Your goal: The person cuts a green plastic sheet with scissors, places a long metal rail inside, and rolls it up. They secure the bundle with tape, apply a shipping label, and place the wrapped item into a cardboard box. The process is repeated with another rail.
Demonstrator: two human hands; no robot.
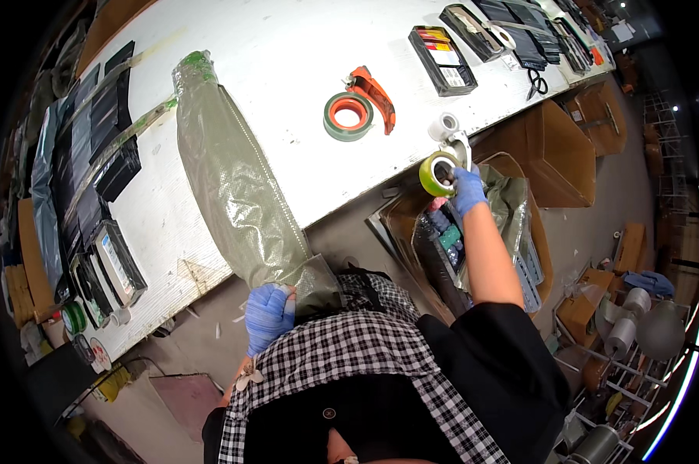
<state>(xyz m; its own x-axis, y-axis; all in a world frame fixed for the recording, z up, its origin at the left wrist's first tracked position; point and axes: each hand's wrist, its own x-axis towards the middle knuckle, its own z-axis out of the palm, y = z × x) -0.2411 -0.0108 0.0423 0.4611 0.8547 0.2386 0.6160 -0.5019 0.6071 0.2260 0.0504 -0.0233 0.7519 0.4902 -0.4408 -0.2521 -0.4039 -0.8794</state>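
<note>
A long olive-green plastic-wrapped package (229, 170) lies across the white table, its near end hanging over the edge toward me. My left hand (268, 317), in a blue glove with bare fingertips, is closed on this near end by my apron. Out to the right, my right hand (467, 191), gloved the same way, grips a white tape dispenser (461, 147) with a yellow-green tape roll, held near the table edge. Further in on the tabletop lies an orange tape dispenser (372, 97) with a dark green roll. Green tape (198, 63) shows at the package's far end.
The white table (287, 46) carries black trays (442, 60), black scissors (536, 83) and a small white roll (443, 125) at the right. Dark flat packets (111, 116) line its left side. Below the right edge stand cardboard boxes (546, 151), one holding bagged goods.
</note>
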